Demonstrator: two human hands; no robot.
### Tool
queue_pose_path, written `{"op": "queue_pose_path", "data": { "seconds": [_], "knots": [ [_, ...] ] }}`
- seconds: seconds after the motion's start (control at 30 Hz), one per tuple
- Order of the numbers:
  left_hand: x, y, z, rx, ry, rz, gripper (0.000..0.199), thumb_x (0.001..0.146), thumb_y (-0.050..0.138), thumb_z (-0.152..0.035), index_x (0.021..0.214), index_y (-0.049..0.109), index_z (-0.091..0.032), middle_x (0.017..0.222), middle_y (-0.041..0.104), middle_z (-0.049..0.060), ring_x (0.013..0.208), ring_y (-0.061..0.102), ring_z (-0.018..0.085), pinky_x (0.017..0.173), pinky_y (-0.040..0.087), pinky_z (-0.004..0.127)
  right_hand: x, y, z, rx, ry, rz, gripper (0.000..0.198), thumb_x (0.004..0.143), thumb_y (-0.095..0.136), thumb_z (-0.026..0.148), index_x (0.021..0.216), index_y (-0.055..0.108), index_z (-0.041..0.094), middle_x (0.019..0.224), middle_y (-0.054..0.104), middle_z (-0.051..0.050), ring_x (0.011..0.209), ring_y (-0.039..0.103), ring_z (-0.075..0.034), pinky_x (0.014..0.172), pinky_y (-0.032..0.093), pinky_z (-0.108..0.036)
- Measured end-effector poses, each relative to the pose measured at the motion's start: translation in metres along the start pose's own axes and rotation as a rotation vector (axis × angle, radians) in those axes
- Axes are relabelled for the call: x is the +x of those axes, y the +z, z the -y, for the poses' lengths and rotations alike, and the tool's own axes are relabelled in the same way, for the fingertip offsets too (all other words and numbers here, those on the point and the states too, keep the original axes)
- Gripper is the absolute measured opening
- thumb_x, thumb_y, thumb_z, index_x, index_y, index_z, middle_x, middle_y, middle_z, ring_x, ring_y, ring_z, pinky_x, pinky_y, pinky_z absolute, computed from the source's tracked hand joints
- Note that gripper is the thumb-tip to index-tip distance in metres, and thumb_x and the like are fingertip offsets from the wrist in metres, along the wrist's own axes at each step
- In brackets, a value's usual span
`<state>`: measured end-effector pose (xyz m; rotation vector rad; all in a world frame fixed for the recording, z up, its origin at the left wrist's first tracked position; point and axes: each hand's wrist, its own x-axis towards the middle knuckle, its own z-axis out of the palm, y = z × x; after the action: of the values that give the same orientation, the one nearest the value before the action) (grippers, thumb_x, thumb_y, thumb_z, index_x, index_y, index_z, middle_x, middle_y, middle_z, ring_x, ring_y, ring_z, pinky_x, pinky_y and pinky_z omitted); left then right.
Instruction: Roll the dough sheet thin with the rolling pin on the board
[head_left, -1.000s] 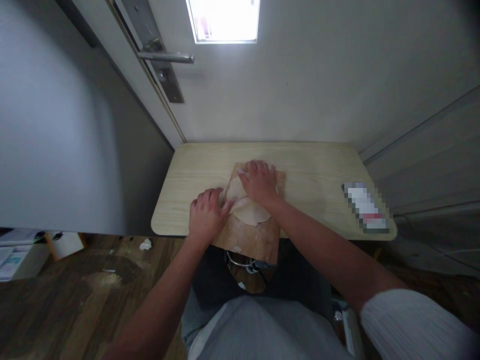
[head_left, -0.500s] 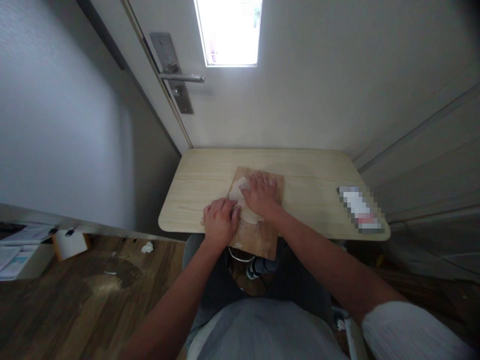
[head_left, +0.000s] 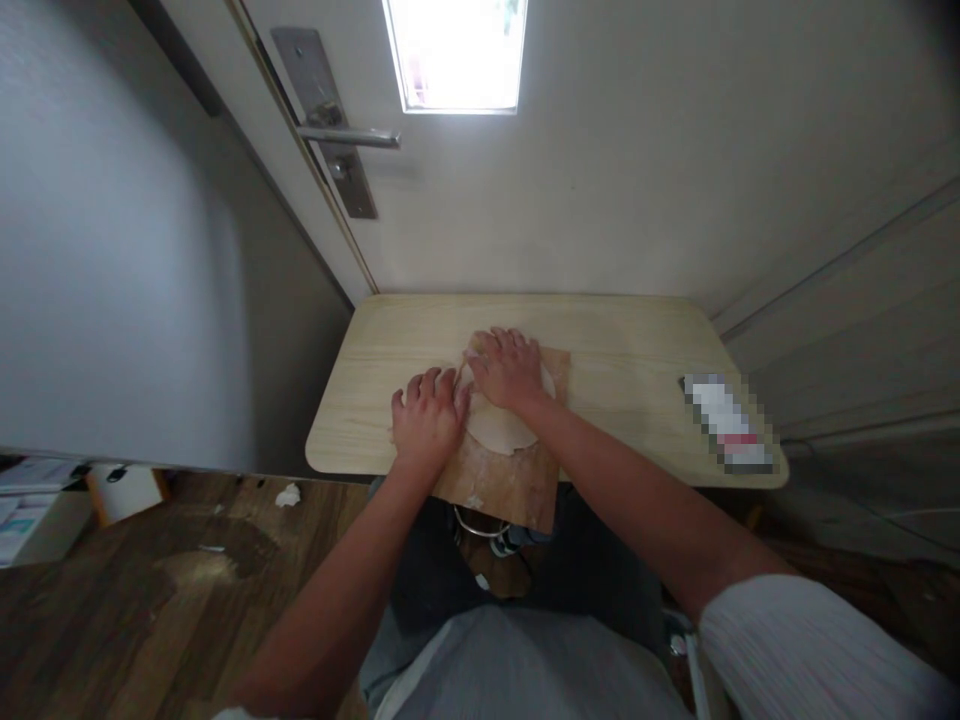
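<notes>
A flat, pale round of dough (head_left: 499,430) lies on a thin brown wooden board (head_left: 506,488), whose near end sticks out past the table edge. My right hand (head_left: 510,368) rests palm down over the upper part of the dough, its fingers stretched forward and a little apart. At the dough's left edge, my left hand (head_left: 429,415) is spread, with its thumb side by the dough and its fingers over the table. Neither hand grips anything that I can see. The undersides of both hands are hidden.
The board lies on a light wood table (head_left: 622,390) against a door with a metal handle (head_left: 352,137). A blurred-out phone-like object (head_left: 727,425) lies at the table's right end. Crumpled white paper (head_left: 288,495) and an orange-edged box (head_left: 126,490) are on the floor at left.
My right hand has shifted left across the dough, uncovering its right side. The left hand has moved outward and slightly forward, with its fingers spread wider. The view has shifted slightly.
</notes>
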<state>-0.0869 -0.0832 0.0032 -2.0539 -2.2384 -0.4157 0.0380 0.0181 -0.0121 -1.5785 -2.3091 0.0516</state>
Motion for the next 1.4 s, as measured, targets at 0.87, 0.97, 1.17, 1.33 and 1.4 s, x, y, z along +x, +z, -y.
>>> {"op": "queue_pose_path", "data": {
  "seconds": [0.87, 0.97, 1.17, 1.33, 1.4],
  "knots": [
    [0.040, 0.011, 0.015, 0.055, -0.041, 0.132, 0.047, 0.103, 0.026, -0.044, 0.123, 0.063, -0.022, 0.119, 0.064, 0.014, 0.110, 0.057, 0.031, 0.088, 0.047, 0.047, 0.044, 0.013, 0.008, 0.042, 0.076, -0.026, 0.053, 0.101, 0.032, 0.053, 0.125, 0.061, 0.014, 0.122, 0.064, -0.018, 0.116, 0.051, -0.033, 0.102, 0.031, -0.053],
    [0.029, 0.008, 0.009, 0.044, -0.029, 0.112, 0.048, 0.103, 0.026, -0.045, 0.132, 0.057, -0.022, 0.123, 0.063, 0.015, 0.111, 0.057, 0.032, 0.089, 0.047, 0.048, 0.032, 0.011, 0.005, 0.047, 0.083, -0.031, 0.054, 0.100, 0.035, 0.054, 0.128, 0.061, 0.015, 0.128, 0.063, -0.018, 0.120, 0.050, -0.034, 0.103, 0.031, -0.055],
    [0.003, 0.001, -0.003, 0.040, 0.002, 0.087, 0.050, 0.103, 0.027, -0.046, 0.142, 0.048, -0.022, 0.137, 0.058, 0.014, 0.117, 0.057, 0.030, 0.090, 0.047, 0.043, 0.001, 0.008, -0.002, 0.032, 0.101, 0.018, 0.059, 0.099, 0.036, 0.058, 0.146, 0.048, 0.024, 0.151, 0.047, -0.013, 0.138, 0.037, -0.038, 0.109, 0.024, -0.063],
    [-0.029, -0.002, -0.015, 0.006, 0.055, 0.063, 0.052, 0.103, 0.031, -0.046, 0.144, 0.046, -0.021, 0.147, 0.052, 0.014, 0.132, 0.049, 0.030, 0.097, 0.044, 0.046, -0.037, -0.003, -0.009, -0.001, 0.068, 0.015, 0.058, 0.099, 0.039, 0.048, 0.150, 0.043, 0.020, 0.154, 0.043, -0.013, 0.142, 0.034, -0.037, 0.115, 0.017, -0.062],
    [-0.043, -0.004, -0.019, -0.011, 0.076, 0.058, 0.052, 0.102, 0.032, -0.045, 0.146, 0.045, -0.020, 0.148, 0.052, 0.014, 0.137, 0.045, 0.029, 0.101, 0.042, 0.047, -0.051, -0.008, -0.011, -0.013, 0.054, 0.006, 0.057, 0.099, 0.041, 0.044, 0.148, 0.045, 0.018, 0.154, 0.044, -0.013, 0.143, 0.031, -0.037, 0.116, 0.015, -0.062]
  ]
}}
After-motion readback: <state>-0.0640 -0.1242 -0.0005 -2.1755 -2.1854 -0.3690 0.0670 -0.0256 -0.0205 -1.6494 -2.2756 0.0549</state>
